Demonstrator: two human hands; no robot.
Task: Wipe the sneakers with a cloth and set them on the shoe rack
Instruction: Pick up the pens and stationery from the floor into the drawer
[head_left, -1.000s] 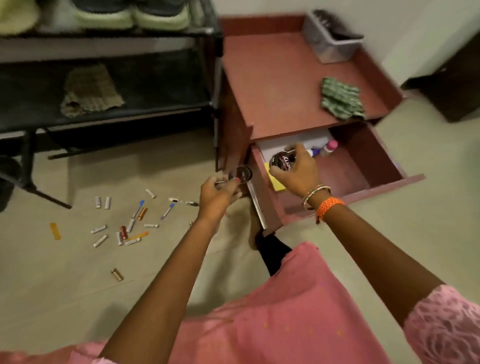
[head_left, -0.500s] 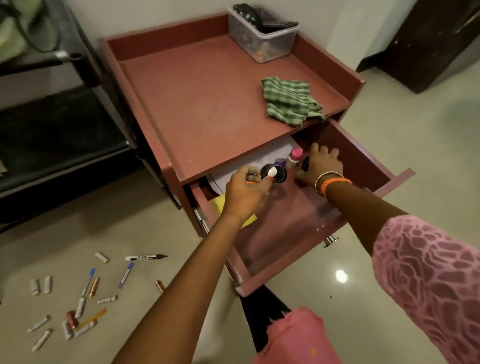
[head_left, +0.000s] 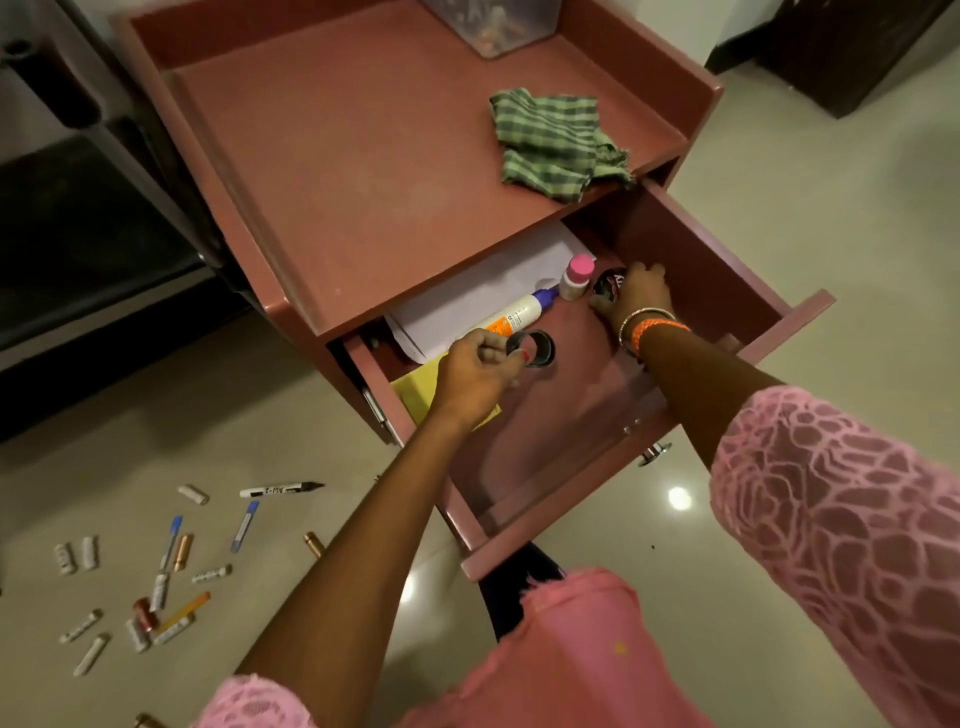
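Observation:
A green checked cloth (head_left: 556, 143) lies crumpled on the right side of the reddish cabinet top (head_left: 363, 171). Below it the drawer (head_left: 597, 415) stands pulled out. My left hand (head_left: 475, 376) is over the drawer and grips a small round black lid (head_left: 532, 347). My right hand (head_left: 636, 296) is deeper in the drawer, fingers closed on a round black tin (head_left: 608, 283) that rests on the drawer floor. No sneakers are in view. The black shoe rack (head_left: 93, 218) shows at the left edge.
In the drawer lie a white paper (head_left: 467, 306), a glue bottle (head_left: 514, 318), a pink-capped bottle (head_left: 576, 275) and a yellow sheet (head_left: 415, 395). A clear box (head_left: 498, 26) sits at the cabinet's back. Several markers and pens (head_left: 171, 561) lie scattered on the floor.
The view has swung from the shoe rack to the cabinet. Both hands moved from above the drawer's front into it; the right hand carried the tin to the drawer's back right.

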